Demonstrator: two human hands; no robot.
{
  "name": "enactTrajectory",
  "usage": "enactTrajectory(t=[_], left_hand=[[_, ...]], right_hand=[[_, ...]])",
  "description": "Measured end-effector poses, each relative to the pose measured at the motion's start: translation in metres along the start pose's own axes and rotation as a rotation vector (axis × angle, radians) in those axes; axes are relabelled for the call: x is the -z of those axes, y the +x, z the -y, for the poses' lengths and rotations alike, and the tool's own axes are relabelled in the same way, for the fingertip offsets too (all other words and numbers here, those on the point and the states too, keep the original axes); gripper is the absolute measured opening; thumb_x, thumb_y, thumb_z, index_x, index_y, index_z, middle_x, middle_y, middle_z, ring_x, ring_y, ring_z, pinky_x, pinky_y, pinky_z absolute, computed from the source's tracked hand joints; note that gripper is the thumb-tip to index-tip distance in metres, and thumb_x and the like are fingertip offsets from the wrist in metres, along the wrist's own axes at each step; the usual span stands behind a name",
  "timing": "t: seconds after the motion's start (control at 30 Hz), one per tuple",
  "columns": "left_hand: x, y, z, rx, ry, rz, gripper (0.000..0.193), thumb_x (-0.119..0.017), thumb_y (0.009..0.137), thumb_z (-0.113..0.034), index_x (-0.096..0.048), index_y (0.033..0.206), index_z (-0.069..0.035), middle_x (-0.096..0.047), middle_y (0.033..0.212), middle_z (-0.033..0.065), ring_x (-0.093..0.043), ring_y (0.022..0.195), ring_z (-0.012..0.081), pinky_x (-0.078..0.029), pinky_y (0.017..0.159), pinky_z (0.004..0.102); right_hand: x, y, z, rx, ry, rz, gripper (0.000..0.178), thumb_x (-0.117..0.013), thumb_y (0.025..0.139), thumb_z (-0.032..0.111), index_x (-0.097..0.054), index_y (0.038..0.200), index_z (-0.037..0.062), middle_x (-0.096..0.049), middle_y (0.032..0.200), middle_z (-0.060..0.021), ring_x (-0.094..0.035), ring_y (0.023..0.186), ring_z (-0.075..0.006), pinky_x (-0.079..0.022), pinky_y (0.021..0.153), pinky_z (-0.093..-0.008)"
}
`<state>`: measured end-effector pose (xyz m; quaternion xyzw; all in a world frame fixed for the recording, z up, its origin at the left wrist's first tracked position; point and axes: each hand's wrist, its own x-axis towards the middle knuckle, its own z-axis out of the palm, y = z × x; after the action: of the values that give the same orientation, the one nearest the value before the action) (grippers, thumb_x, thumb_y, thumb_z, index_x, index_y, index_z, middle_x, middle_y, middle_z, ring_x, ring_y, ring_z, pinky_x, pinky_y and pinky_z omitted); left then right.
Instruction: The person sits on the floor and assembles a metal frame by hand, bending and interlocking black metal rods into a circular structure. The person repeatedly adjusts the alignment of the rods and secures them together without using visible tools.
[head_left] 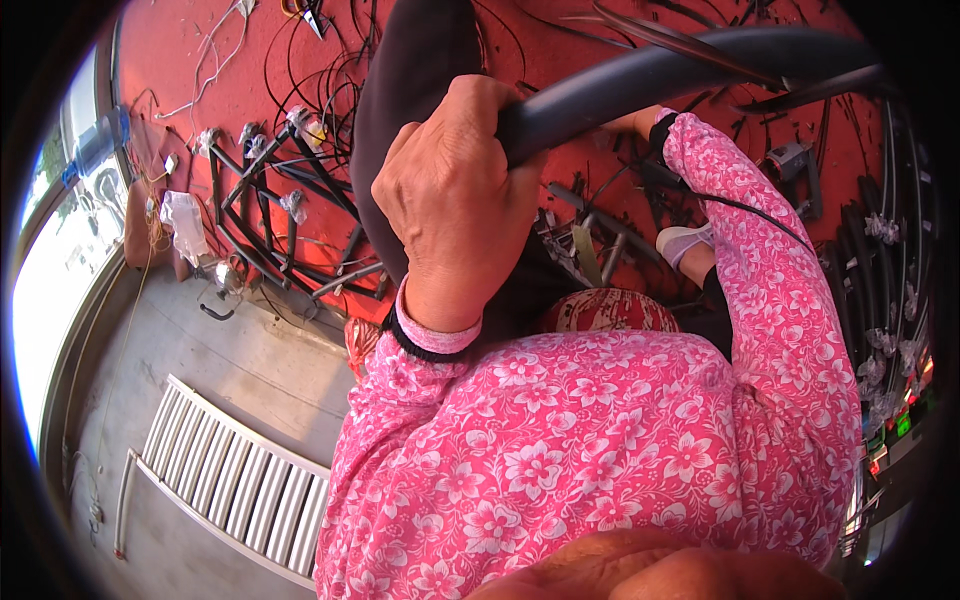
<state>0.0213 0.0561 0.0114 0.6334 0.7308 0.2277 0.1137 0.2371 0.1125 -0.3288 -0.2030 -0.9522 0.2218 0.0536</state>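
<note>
My left hand point(455, 195) is closed around the near end of a thick black tube point(640, 85). From there the tube curves up and away to the upper right, with thin dark strips point(690, 45) lying across it. My right hand point(633, 122) is beneath the tube, and only part of it shows past the black cuff. Its fingers are hidden, so I cannot tell what they hold. A thin black cord point(750, 205) crosses my right sleeve. Below, between my legs, is a red and cream patterned round thing point(610, 311).
Black tube pieces with plastic-wrapped ends point(270, 215) lie at left on the red floor point(235, 70), among loose wires. Scissors point(315, 20) lie at the far edge. A slatted metal rack point(235, 480) is at lower left. Long black tubes point(865, 270) line the right.
</note>
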Motion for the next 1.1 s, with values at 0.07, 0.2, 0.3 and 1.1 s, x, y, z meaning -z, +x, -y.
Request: enactTrajectory(t=[0.07,0.2,0.3,1.1], left_hand=[[-0.001,-0.001,-0.002,-0.002,0.009,0.012,0.029,-0.076,0.066,-0.008,-0.059,0.090,-0.013,-0.059,0.069,0.0040,-0.062,0.063,0.0261,-0.046,0.063,0.0359],[0.000,0.000,-0.002,0.007,0.009,0.013,0.028,-0.075,0.067,-0.008,-0.059,0.089,-0.013,-0.059,0.068,0.0039,-0.062,0.063,0.0260,-0.046,0.063,0.0358],[-0.001,0.002,-0.001,0.034,0.053,0.013,0.027,-0.076,0.069,-0.009,-0.059,0.090,-0.013,-0.059,0.068,0.0045,-0.063,0.064,0.0263,-0.047,0.063,0.0367],[-0.011,0.007,0.002,0.092,0.060,-0.019,0.037,-0.084,0.067,-0.015,-0.059,0.094,-0.012,-0.063,0.072,0.0086,-0.064,0.067,0.0318,-0.047,0.061,0.0410]], right_hand=[[0.006,0.002,0.004,-0.049,-0.040,0.024,0.035,-0.064,0.087,0.024,-0.055,0.117,0.0077,-0.065,0.108,-0.0129,-0.067,0.096,-0.0326,-0.047,0.083,-0.0413],[0.000,0.013,-0.003,-0.098,-0.024,0.434,0.037,-0.057,0.089,0.016,-0.056,0.126,0.0072,-0.062,0.115,-0.0127,-0.064,0.106,-0.0285,-0.047,0.086,-0.0403],[-0.013,0.010,-0.013,-0.017,-0.067,0.339,0.042,-0.054,0.089,0.013,-0.057,0.130,0.0045,-0.060,0.123,-0.0139,-0.060,0.112,-0.0270,-0.046,0.091,-0.0387],[-0.082,-0.027,0.008,-1.202,1.740,-0.587,0.042,-0.065,0.083,0.003,-0.066,0.125,0.0098,-0.064,0.080,0.0001,-0.060,0.068,-0.0090,-0.047,0.059,-0.0238]])
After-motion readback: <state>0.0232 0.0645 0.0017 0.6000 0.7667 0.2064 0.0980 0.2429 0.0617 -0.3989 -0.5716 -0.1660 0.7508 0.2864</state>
